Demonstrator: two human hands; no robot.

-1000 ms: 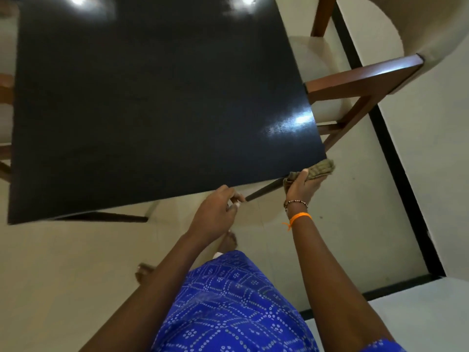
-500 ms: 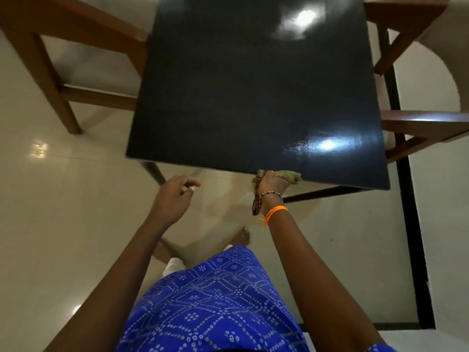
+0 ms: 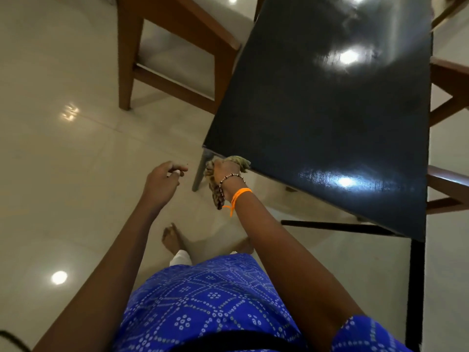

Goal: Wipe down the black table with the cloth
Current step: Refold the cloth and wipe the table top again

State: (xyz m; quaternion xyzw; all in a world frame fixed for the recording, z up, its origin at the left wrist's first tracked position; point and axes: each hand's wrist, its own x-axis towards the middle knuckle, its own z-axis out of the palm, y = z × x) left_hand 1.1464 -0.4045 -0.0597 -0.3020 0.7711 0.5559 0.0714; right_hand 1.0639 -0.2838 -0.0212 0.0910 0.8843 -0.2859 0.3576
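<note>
Cloth (image 3: pixel 238 161) gripped by right hand (image 3: pixel 226 171) at table (image 3: pixel 330 110) corner, for edge wiping; left hand (image 3: pixel 162 181) loosely curled, nothing held.

No legible text, labels, brand marks, numbers or signs observed. The glossy black rectangular table top (image 3: pixel 330 110) carries only glare spots. The blue fabric garment with white dotted diamond pattern (image 3: pixel 210 298), below that table, shows pattern only, no lettering.
</note>
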